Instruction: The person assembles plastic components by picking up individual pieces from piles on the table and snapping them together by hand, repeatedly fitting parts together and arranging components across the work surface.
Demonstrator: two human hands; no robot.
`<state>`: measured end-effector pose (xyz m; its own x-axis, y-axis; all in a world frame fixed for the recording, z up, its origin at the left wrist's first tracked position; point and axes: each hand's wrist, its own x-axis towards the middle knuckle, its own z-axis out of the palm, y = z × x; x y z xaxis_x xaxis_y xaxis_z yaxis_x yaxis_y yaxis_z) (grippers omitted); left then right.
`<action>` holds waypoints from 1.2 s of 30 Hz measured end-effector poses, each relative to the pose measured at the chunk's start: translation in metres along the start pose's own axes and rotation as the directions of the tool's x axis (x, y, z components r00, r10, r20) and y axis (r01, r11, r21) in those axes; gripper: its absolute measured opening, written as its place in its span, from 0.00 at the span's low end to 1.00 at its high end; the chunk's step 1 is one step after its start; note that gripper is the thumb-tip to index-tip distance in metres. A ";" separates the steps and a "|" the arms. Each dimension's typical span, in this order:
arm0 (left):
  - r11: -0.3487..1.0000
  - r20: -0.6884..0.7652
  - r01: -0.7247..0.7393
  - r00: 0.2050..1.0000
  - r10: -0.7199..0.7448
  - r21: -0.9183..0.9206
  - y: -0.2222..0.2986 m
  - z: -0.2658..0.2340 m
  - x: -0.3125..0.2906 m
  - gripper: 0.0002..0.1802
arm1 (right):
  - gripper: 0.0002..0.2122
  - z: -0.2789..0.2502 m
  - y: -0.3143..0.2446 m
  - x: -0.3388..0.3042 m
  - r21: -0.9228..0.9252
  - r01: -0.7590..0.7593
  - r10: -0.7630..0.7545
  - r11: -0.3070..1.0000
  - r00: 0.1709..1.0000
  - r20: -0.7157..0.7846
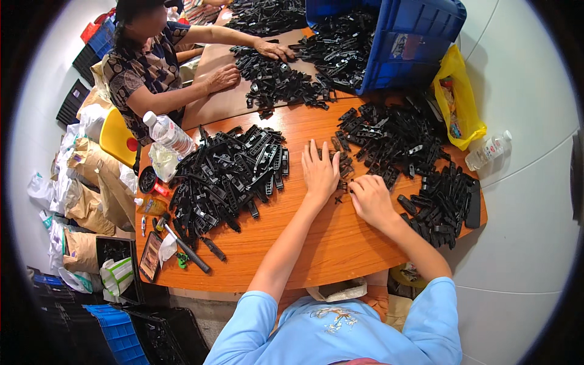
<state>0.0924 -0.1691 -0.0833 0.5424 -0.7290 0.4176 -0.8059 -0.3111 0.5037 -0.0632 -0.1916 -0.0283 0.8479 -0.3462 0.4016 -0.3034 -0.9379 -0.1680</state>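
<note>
My left hand (320,173) lies flat on the orange-brown table (292,243), its fingers stretched out beside a few small black plastic parts. Close by on its right, my right hand (372,199) has its fingers curled together; a dark bit shows at the fingertips, too small to name. Just beyond both hands spreads a heap of black plastic clip-like parts (395,131). Another pile of longer black parts (441,204) lies to the right of my right hand. On the left sits a large heap of similar black parts (225,176), apart from my hands.
A hammer (185,246), a phone (151,255) and a water bottle (169,134) line the left edge. Blue crate (407,45), yellow bag (459,97) and another bottle (488,150) stand at the right. Across the table, a co-worker's hands (274,50) touch more black parts.
</note>
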 end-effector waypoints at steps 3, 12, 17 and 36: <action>0.991 0.022 0.047 0.999 -0.045 -0.127 0.014 0.007 0.002 0.25 | 0.11 0.006 -0.008 -0.014 -0.016 -0.038 0.037 0.999 0.999 -0.025; 0.893 0.114 -0.269 0.963 0.244 0.361 -0.048 -0.028 0.048 0.22 | 0.16 0.019 -0.040 -0.029 -0.012 -0.190 0.184 0.982 0.963 -0.198; 0.726 0.217 -0.211 0.972 0.087 0.654 -0.089 -0.050 0.050 0.18 | 0.20 0.031 -0.048 -0.035 0.011 -0.197 0.196 0.980 0.964 -0.182; 0.722 0.198 -0.344 0.938 0.283 0.600 -0.121 -0.083 0.051 0.13 | 0.24 0.018 -0.061 0.031 0.106 -0.105 0.120 0.989 0.982 -0.147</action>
<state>0.2372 -0.1177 -0.0604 0.2338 -0.8928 0.3849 -0.9113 -0.3392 -0.2334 -0.0107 -0.1449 -0.0214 0.7318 -0.4557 0.5067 -0.3434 -0.8888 -0.3035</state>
